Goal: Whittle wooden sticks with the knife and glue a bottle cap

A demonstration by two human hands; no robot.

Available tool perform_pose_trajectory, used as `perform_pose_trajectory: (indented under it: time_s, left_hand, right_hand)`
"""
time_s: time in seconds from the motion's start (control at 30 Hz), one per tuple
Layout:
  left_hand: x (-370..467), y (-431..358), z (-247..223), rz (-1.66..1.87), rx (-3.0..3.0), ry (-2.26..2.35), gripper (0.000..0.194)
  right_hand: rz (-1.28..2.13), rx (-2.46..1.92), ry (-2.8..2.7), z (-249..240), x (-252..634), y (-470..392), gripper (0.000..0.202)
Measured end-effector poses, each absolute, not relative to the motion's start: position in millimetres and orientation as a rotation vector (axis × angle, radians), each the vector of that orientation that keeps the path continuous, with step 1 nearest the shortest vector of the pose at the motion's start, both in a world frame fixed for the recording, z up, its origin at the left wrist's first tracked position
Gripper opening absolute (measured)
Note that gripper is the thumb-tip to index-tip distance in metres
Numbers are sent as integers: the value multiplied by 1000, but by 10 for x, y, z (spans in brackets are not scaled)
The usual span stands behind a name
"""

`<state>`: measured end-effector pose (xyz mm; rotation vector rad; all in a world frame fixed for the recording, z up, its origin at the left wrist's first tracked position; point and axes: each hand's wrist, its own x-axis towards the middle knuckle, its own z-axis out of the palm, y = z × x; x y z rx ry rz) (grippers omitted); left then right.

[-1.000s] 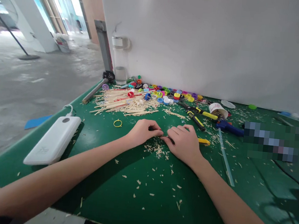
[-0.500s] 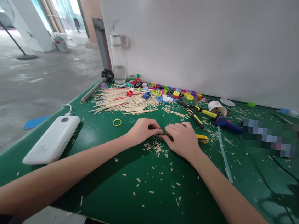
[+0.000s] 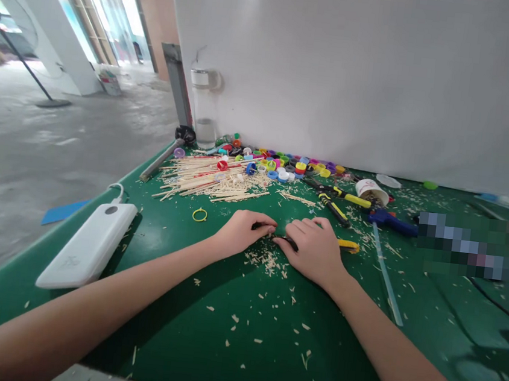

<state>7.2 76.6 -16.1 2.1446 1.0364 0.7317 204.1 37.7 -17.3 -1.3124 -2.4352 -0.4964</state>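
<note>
My right hand [image 3: 315,245] is closed around a utility knife [image 3: 349,246], its yellow handle sticking out to the right past the palm. Most of the knife is hidden by the fingers. Just left of it, my left hand [image 3: 241,233] has thumb and fingertips pinched together. What they grip is too small and covered to make out. A narrow gap lies between the fingertips of both hands. Below them is a small heap of pale wood shavings [image 3: 269,263] on the green table [image 3: 194,335]. A thin yellow ring [image 3: 200,214] lies left of my left hand.
Behind the hands lie wooden sticks [image 3: 196,175] and colourful bottle caps [image 3: 283,174]. Pliers [image 3: 334,210], a tipped white cup [image 3: 370,190], a blue glue gun [image 3: 392,222] and a clear glue stick [image 3: 386,277] are to the right. A white power bank [image 3: 89,246] lies left.
The camera view has tilted up slightly, so everything sits a little lower. My right hand's fingertips have drawn a little away from my left hand's, widening the gap.
</note>
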Motion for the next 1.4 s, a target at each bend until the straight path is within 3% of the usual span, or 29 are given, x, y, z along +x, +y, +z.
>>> perform_pose_trajectory:
  time_s: [1.4]
  left_hand:
    - [82,759,-186,757,2129,1098,21]
  right_hand:
    - [-452,-1296,-2438,-171,2012,417,31]
